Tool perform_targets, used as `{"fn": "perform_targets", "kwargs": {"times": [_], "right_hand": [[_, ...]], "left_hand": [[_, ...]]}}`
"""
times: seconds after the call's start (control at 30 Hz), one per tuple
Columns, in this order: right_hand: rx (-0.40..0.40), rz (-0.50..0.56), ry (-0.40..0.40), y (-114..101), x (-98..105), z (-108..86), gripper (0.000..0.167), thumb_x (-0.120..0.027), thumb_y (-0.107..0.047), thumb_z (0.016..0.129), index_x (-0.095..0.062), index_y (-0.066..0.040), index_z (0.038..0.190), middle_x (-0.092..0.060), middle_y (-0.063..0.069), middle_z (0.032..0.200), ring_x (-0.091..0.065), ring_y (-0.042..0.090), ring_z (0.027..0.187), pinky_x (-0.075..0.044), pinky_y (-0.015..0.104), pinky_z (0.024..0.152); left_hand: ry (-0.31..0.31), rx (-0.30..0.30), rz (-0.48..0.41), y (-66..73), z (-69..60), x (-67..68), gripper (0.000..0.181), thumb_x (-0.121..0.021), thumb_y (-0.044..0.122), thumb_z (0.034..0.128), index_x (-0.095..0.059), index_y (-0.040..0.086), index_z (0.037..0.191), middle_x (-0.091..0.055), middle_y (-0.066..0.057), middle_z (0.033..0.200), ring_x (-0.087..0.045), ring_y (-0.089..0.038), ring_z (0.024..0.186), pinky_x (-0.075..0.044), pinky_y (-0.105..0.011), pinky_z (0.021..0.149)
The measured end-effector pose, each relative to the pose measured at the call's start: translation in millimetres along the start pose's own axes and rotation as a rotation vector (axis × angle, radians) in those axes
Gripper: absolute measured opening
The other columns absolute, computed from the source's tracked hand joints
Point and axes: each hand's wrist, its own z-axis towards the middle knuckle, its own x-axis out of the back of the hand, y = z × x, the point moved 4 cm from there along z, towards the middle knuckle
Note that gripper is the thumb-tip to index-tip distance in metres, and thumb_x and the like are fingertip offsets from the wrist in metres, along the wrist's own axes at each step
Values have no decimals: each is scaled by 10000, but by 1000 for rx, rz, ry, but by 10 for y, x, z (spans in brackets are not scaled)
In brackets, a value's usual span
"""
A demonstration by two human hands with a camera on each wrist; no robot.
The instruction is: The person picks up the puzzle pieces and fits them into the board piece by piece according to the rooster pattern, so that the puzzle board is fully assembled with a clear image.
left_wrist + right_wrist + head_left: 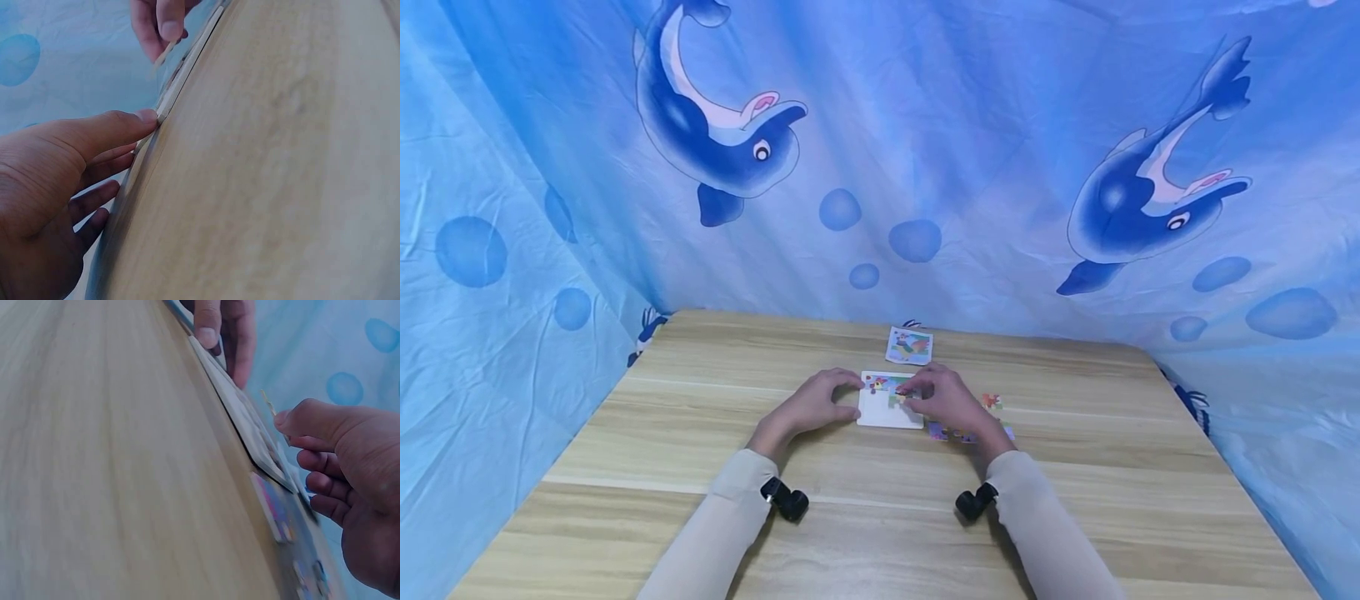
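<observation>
A white puzzle tray [880, 414] lies flat on the table, with colourful pieces filling part of its top rows. The left hand [811, 403] holds the tray's left edge, thumb at the near side [56, 181]. Above the tray's right part, the right hand [951, 402] pinches a small puzzle piece [897, 401] between thumb and fingers. That piece [267, 401] appears edge-on and tilted in the right wrist view, raised off the tray [240, 419], with the right hand [356, 469] beside it.
Loose puzzle pieces [992, 401] lie right of the tray, some partly under the right forearm; others [273, 509] sit close to its edge. A square picture card [909, 346] lies behind the tray on the wooden table [865, 533]. A blue dolphin curtain [865, 150] hangs behind.
</observation>
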Motion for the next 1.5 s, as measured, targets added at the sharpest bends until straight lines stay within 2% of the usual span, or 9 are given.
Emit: {"fn": "perform_targets", "kwargs": {"times": [0.23,0.43,0.7,1.07,1.5], "right_hand": [[16,-7,14,-89,-116,122,173,-794,-157,886,-802,-147,1059,-661,4,1004,-559,121,866,-516,253,758],[73,-18,19,-132,-208,205,145,-798,-151,882,-809,-131,1025,-656,14,970,-541,113,826,-492,226,714],[80,-45,5,-229,-252,210,95,-787,-152,898,-809,-134,988,-682,40,1008,-586,158,893,-526,278,796],[84,-100,18,-245,-292,212,134,-793,-170,897,-812,-136,1025,-697,21,1019,-548,139,893,-494,280,794],[55,-69,21,-244,-302,229,176,-801,-168,892,-812,-118,1060,-707,37,1062,-581,192,994,-544,365,884]], "left_hand": [[-3,11,-10,-7,-3,6,468,-794,226,892,-667,114,1329,-613,-90,1444,-495,-322,1434,-363,-519,1244],[0,-11,-1,-9,3,12,465,-796,228,885,-671,112,1318,-624,-84,1428,-518,-319,1410,-375,-524,1234],[0,-16,-4,-20,14,5,475,-803,228,879,-672,111,1320,-621,-83,1428,-514,-319,1413,-369,-518,1241],[3,-20,7,-18,19,2,482,-804,232,867,-673,108,1315,-623,-81,1429,-514,-311,1415,-367,-508,1244],[5,-26,19,-10,8,15,486,-807,229,863,-674,102,1313,-626,-91,1426,-519,-319,1410,-370,-513,1241]]}}
